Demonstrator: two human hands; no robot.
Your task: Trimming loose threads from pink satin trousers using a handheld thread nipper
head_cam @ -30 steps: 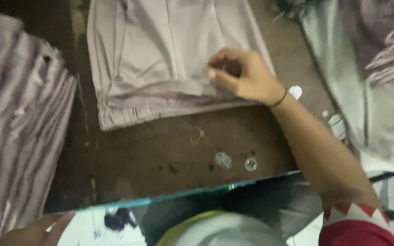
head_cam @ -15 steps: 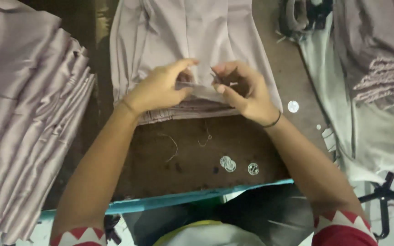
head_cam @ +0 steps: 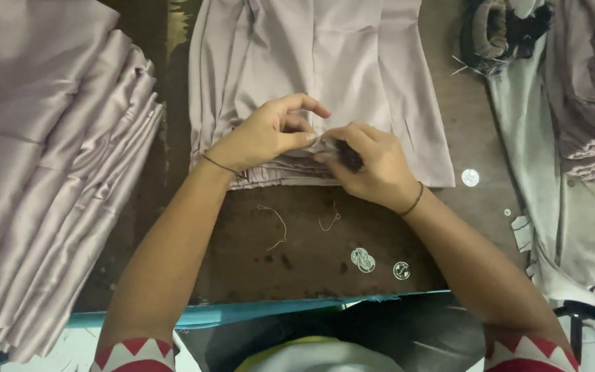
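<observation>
A pale lilac garment [head_cam: 325,62] lies flat on a dark brown table [head_cam: 297,255], its hem toward me. Both my hands rest on that hem near its middle. My left hand [head_cam: 266,134] pinches the fabric edge between thumb and fingers. My right hand [head_cam: 370,165] meets it from the right, fingers closed on the same edge with a small dark object in them that I cannot make out. Thin bands circle both wrists.
A tall stack of folded lilac fabric [head_cam: 43,172] fills the left side. More cloth [head_cam: 580,138] is heaped at the right. Loose threads [head_cam: 277,224], three round stickers [head_cam: 363,260] and a white disc [head_cam: 470,178] lie on the table. A teal strip [head_cam: 256,310] edges the table.
My left hand came up from the bottom left and joined the right hand on the hem. The view has shifted slightly toward the garment; both hands now sit closer together.
</observation>
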